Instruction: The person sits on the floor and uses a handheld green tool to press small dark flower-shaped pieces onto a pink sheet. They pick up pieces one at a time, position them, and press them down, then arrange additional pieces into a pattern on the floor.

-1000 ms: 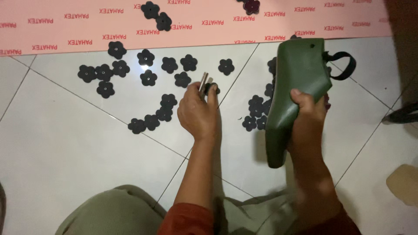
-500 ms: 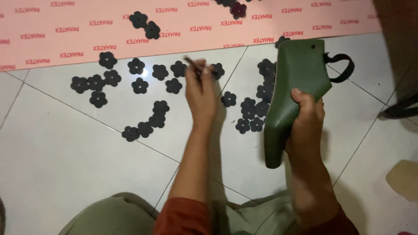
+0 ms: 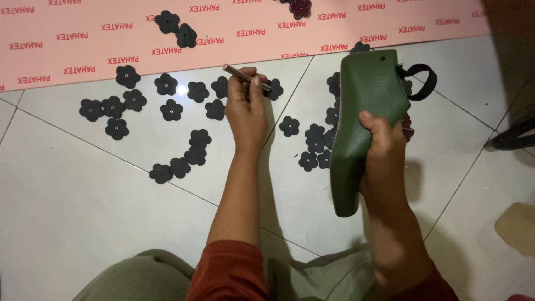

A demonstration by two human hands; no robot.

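left hand (image 3: 245, 108): clamped on thin metal tool (image 3: 245, 77), left of green shoe last (image 3: 362, 120)
right hand (image 3: 384, 159): gripping the last upright
progress: black flower cutouts (image 3: 170, 110) all loose on floor, none on last

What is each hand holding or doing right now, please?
Left hand: closed on a thin metal rod.
Right hand: closed around a green shoe last, held upright.
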